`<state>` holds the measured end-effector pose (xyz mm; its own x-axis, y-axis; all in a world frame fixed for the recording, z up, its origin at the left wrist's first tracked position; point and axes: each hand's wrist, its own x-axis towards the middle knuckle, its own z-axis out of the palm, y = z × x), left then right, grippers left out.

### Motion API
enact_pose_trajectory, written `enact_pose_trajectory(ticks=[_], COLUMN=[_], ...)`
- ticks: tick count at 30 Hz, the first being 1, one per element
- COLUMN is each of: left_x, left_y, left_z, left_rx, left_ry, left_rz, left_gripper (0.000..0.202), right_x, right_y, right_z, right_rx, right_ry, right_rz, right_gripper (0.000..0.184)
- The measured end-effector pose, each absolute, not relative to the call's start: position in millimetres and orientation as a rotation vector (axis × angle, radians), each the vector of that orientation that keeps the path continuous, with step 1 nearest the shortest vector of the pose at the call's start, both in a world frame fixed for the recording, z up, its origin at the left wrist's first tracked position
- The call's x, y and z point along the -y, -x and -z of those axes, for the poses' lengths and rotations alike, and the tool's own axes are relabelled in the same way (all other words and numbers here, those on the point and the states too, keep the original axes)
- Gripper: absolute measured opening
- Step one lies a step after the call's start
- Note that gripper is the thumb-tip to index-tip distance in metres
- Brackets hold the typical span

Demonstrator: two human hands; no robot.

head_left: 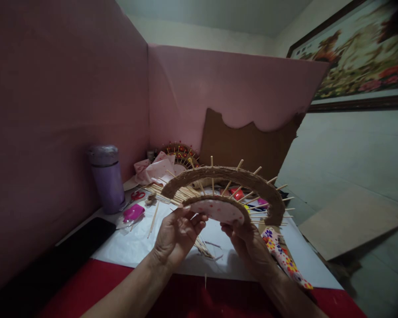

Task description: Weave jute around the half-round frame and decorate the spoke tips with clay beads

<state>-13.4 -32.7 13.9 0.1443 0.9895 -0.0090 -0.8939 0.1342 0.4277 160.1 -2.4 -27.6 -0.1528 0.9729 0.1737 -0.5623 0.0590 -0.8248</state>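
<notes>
A fan-shaped craft piece (228, 181) is held up above the table: an arch wrapped in brown twine, several wooden sticks radiating through it, and a small half-disc of pink dotted fabric at its base. My left hand (179, 234) is closed on the left end of the pink half-disc. My right hand (248, 243) grips its right underside, fingers curled round the edge. Both hands hold the piece upright over a white sheet (135, 243).
A purple tumbler (106, 179) stands at the left by the pink wall. A black phone (86, 238), red scissors (137, 194), a pink tool (132, 213), loose sticks (172, 192), pink fabric (155, 170), another finished fan (182, 152) and a colourful dotted strip (281, 254) lie around.
</notes>
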Motion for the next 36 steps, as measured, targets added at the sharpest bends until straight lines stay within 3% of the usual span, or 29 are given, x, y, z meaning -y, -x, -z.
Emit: enact_pose_trajectory(ticks=[12,19,36], left_x=[29.8,27.3,30.4], left_y=[14.6,14.8,8.2], left_z=[-12.0,-11.0,-7.7], left_rx=[-0.328,-0.362,-0.649], left_ry=[-0.355,-0.384,-0.782], left_rz=[-1.375,-1.383,-1.45], left_gripper=[0.014,0.011,0.013], right_x=[1.0,0.3,3.6], right_y=[-160.8,-159.5,-159.7], right_z=[29.2,29.3,19.5], right_rx=[0.987,0.911,0.709], right_ry=[0.548,0.507,0.446], right_rz=[-1.453,-1.486,-1.595], right_gripper=[0.047,0.033,0.022])
